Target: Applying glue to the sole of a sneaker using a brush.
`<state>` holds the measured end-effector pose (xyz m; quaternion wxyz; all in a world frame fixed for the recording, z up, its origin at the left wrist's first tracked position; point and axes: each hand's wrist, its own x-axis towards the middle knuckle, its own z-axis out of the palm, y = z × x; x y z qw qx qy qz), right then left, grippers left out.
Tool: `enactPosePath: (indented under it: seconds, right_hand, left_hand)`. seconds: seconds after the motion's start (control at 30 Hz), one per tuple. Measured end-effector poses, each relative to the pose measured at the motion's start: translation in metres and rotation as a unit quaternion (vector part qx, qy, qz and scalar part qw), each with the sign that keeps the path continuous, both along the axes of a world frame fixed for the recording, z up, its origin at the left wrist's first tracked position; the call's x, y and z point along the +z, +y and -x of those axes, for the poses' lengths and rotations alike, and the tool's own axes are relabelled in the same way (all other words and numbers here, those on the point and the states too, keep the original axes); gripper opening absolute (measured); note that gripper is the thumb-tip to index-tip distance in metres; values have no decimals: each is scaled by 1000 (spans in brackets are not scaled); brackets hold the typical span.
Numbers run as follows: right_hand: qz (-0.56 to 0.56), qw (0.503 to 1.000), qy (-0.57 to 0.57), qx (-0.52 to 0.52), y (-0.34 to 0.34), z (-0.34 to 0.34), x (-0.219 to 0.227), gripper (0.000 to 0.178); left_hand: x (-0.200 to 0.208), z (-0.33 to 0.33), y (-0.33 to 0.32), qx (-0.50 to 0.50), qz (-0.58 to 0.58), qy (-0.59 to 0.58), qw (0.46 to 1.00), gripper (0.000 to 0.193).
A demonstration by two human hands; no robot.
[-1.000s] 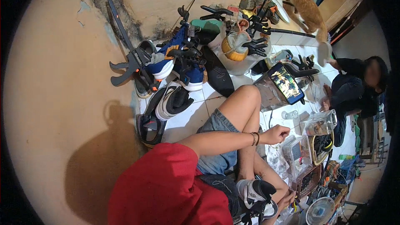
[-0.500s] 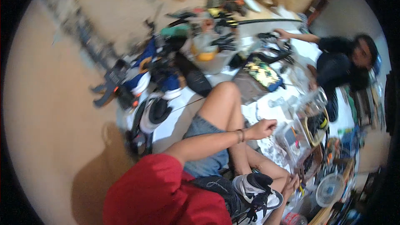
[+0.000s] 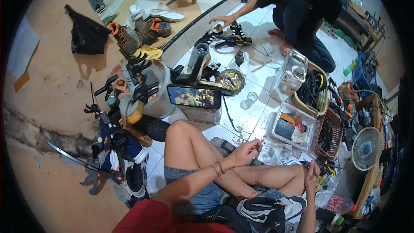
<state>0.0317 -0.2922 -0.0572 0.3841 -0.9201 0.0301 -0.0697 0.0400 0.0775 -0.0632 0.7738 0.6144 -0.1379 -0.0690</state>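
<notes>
My left hand (image 3: 246, 152) is raised in front of my knees, its fingers curled into a pinch; anything between them is too small to see. My right hand (image 3: 311, 175) is beside my right knee with its fingers bent together, close to some small tools, and what it holds is hidden. On my lap lies a black, white and grey sneaker (image 3: 271, 209), touched by neither hand. A clear plastic box (image 3: 294, 126) with small pieces inside stands beyond my right knee.
A co-worker's hand (image 3: 223, 20) reaches toward sandals (image 3: 233, 39) at the back. A phone (image 3: 194, 96) playing video stands ahead. Loose shoes (image 3: 129, 151) pile up left. Baskets (image 3: 330, 136), a white fan-like round grille (image 3: 366, 149) and a plastic bottle (image 3: 334, 203) crowd the right.
My view has turned and sharpened, shifting the whole scene. The phone screen now shows clearly. Both my hands keep much the same closed pose, and the sneaker stays on my lap.
</notes>
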Motion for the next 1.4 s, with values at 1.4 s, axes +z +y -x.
enactPosePath:
  seconds: [1.4]
  right_hand:
    - [-110,988,-19,-106,-20,10,-30,38]
  left_hand:
    - [-4,0,8,-110,-164,-84,977,32]
